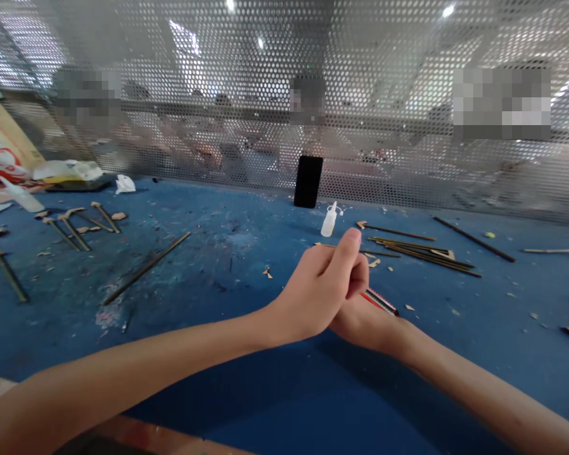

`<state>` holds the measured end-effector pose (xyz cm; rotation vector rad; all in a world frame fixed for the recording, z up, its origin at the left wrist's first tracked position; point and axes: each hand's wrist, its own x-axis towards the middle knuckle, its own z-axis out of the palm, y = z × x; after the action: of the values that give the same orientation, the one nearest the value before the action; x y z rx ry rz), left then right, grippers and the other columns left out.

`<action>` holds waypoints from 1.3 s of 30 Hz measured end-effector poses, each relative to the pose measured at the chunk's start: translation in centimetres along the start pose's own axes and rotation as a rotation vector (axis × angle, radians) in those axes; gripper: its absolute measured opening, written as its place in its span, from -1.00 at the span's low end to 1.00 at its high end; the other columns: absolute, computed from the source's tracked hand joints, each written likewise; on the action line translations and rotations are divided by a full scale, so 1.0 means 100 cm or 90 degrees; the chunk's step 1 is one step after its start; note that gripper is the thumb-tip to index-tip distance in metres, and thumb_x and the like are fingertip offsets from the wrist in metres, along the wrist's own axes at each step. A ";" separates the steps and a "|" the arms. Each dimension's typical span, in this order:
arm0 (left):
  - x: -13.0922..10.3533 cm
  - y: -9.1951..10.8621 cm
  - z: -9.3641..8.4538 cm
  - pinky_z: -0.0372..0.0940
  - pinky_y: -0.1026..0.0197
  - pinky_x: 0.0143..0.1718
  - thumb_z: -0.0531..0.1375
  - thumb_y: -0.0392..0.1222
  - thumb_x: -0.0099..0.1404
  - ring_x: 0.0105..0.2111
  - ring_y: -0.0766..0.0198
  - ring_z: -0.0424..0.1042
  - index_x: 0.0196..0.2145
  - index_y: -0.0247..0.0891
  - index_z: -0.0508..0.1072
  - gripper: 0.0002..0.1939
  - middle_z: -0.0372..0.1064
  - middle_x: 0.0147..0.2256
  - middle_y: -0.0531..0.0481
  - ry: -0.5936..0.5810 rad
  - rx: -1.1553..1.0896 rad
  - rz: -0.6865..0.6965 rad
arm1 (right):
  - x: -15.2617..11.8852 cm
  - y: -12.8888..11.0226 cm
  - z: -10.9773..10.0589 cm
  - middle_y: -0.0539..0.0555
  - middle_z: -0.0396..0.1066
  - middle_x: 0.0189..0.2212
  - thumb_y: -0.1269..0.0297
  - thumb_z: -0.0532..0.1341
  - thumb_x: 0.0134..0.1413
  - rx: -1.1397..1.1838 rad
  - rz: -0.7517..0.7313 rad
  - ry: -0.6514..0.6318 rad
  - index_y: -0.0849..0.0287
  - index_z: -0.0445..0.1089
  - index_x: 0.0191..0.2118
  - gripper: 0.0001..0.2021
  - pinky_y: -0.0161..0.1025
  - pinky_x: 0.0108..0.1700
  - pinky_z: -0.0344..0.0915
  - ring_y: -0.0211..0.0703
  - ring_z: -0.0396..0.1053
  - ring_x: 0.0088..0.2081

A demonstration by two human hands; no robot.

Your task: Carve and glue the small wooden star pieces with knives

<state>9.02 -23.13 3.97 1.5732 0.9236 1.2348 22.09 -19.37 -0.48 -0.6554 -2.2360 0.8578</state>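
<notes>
The surface point(218, 265) is a matt blue mat, scuffed and rough-looking w/ whitish dried smears and wood crumbs all over. The sticks point(421, 251) look like thin dark wood w/ paler cut ends, dull finish. The little squeeze bottle point(329, 221) is semi-clear white plastic, smooth. The phone point(308, 181) is glossy black (glass or plastic, can't tell). The back screen point(407, 95) is perforated sheet metal, silvery w/ a soft sheen. The cutter point(381, 302) under the hands looks like red plastic w/ a metal strip.

Bottle point(329, 220) before the phone point(308, 181) — sticks point(421, 251) lie right of it
</notes>
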 end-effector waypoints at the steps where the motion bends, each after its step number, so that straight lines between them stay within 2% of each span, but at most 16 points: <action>1: 0.000 0.000 0.000 0.05 0.21 -0.46 -0.18 0.20 0.57 -0.60 0.38 0.04 -0.67 -0.25 0.13 -0.27 -0.01 -0.68 0.11 0.004 0.011 0.005 | 0.000 0.000 0.000 0.04 0.47 -0.43 0.05 0.23 0.20 -0.006 -0.015 -0.024 0.07 0.39 -0.46 -0.72 -0.20 -0.28 0.46 -0.12 0.43 -0.35; 3: -0.001 0.000 0.000 0.06 0.21 -0.46 -0.19 0.18 0.58 -0.60 0.38 0.06 -0.68 -0.25 0.12 -0.27 0.00 -0.68 0.10 0.008 0.029 0.014 | 0.000 -0.001 -0.001 0.08 0.47 -0.39 0.11 0.13 0.30 -0.026 -0.064 -0.089 0.08 0.35 -0.49 -0.67 -0.15 -0.21 0.45 -0.09 0.43 -0.29; 6: -0.001 -0.001 0.001 0.07 0.22 -0.45 -0.19 0.14 0.59 -0.60 0.38 0.07 -0.68 -0.25 0.13 -0.29 0.02 -0.67 0.11 0.009 0.036 0.019 | 0.000 -0.005 0.000 0.11 0.45 -0.31 0.20 0.03 0.35 -0.053 -0.076 -0.121 0.09 0.28 -0.49 -0.65 -0.11 -0.10 0.41 -0.06 0.41 -0.20; 10: 0.004 -0.002 -0.002 0.15 0.23 -0.41 -0.18 0.15 0.58 -0.57 0.37 0.11 -0.61 -0.23 0.20 -0.33 0.08 -0.62 0.11 0.005 0.023 0.024 | 0.001 -0.005 0.002 0.04 0.35 -0.40 0.23 0.07 0.31 -0.050 -0.022 -0.135 0.08 0.21 -0.43 -0.76 -0.20 -0.30 0.29 -0.16 0.28 -0.35; 13: 0.008 0.000 -0.016 0.29 0.24 -0.20 -0.16 0.08 0.59 -0.36 0.32 0.33 -0.35 -0.22 0.41 -0.47 0.31 -0.41 0.04 0.027 0.064 0.090 | -0.001 -0.002 0.001 -0.06 0.25 -0.50 0.23 0.10 0.34 -0.036 0.022 -0.135 0.09 0.20 -0.41 -0.76 -0.24 -0.41 0.13 -0.25 0.13 -0.49; 15: 0.002 0.000 -0.031 0.29 0.21 0.01 -0.15 -0.02 0.60 -0.15 0.26 0.38 -0.18 -0.23 0.43 -0.58 0.40 -0.21 -0.04 0.090 0.125 0.164 | -0.005 -0.002 -0.001 -0.08 0.24 -0.50 0.18 0.11 0.37 -0.007 0.063 -0.116 0.11 0.21 -0.39 -0.74 -0.25 -0.40 0.09 -0.27 0.10 -0.50; 17: -0.011 -0.004 -0.047 0.29 0.18 0.01 -0.15 -0.07 0.61 -0.11 0.24 0.38 -0.13 -0.24 0.41 -0.62 0.40 -0.16 -0.08 0.126 0.187 0.192 | -0.010 -0.005 -0.004 -0.09 0.23 -0.49 0.12 0.10 0.41 0.046 0.120 -0.063 0.11 0.21 -0.38 -0.70 -0.27 -0.39 0.08 -0.28 0.11 -0.48; 20: -0.041 -0.022 -0.066 0.29 0.18 -0.02 -0.09 -0.19 0.59 -0.15 0.26 0.37 -0.09 -0.24 0.41 -0.72 0.38 -0.17 -0.06 0.076 0.315 0.170 | -0.019 -0.010 -0.004 -0.13 0.15 -0.59 0.01 0.03 0.44 0.145 0.218 0.024 0.10 0.18 -0.39 -0.63 -0.30 -0.47 0.03 -0.29 0.08 -0.54; 22: -0.059 -0.038 -0.071 0.30 0.17 -0.02 -0.02 -0.30 0.54 -0.13 0.26 0.37 -0.06 -0.25 0.38 -0.81 0.36 -0.14 -0.08 -0.003 0.381 0.197 | -0.025 -0.011 0.000 -0.16 0.08 -0.67 -0.05 0.00 0.43 0.214 0.269 0.056 0.09 0.18 -0.39 -0.59 -0.31 -0.51 0.01 -0.31 0.04 -0.60; 25: -0.073 -0.054 -0.071 0.34 0.18 -0.02 0.04 -0.43 0.45 -0.10 0.26 0.39 0.06 -0.25 0.32 -0.71 0.36 -0.09 -0.11 -0.067 0.406 0.270 | -0.030 -0.010 0.009 -0.19 0.01 -0.75 -0.08 -0.02 0.41 0.326 0.339 0.079 0.10 0.20 -0.41 -0.56 -0.32 -0.51 0.04 -0.33 0.00 -0.64; 28: -0.077 -0.055 -0.067 0.35 0.17 0.05 0.08 -0.46 0.38 -0.06 0.26 0.41 0.14 -0.23 0.29 -0.60 0.38 -0.04 -0.11 -0.079 0.406 0.290 | -0.031 -0.009 0.015 -0.19 0.01 -0.77 -0.07 0.04 0.37 0.423 0.396 0.072 0.11 0.24 -0.42 -0.58 -0.33 -0.51 0.06 -0.34 -0.02 -0.66; 34: -0.080 -0.049 -0.065 0.38 0.21 0.04 0.20 -0.37 0.30 -0.01 0.23 0.42 0.12 -0.21 0.31 -0.56 0.42 -0.01 -0.08 -0.147 0.422 0.284 | -0.032 -0.006 0.013 -0.18 0.02 -0.78 -0.04 0.10 0.35 0.537 0.458 0.068 0.13 0.29 -0.43 -0.60 -0.36 -0.51 0.03 -0.36 -0.04 -0.65; 36: -0.080 -0.049 -0.066 0.40 0.21 -0.01 0.24 -0.32 0.30 -0.06 0.24 0.43 0.12 -0.19 0.31 -0.56 0.42 -0.02 -0.06 -0.150 0.412 0.241 | -0.033 -0.005 0.012 -0.18 0.02 -0.78 -0.02 0.10 0.36 0.562 0.467 0.066 0.13 0.31 -0.42 -0.61 -0.37 -0.50 0.03 -0.36 -0.04 -0.65; 39: -0.079 -0.049 -0.067 0.41 0.22 -0.08 0.29 -0.23 0.33 -0.16 0.29 0.45 0.15 -0.14 0.31 -0.53 0.44 -0.04 -0.01 -0.169 0.391 0.129 | -0.033 -0.004 0.011 -0.18 0.04 -0.79 0.00 0.12 0.36 0.588 0.477 0.061 0.13 0.33 -0.42 -0.62 -0.38 -0.50 0.03 -0.36 -0.04 -0.64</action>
<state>0.60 -27.55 -2.45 2.2985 1.0441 0.8773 23.36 -22.18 -2.07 -1.0121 -1.2225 1.9753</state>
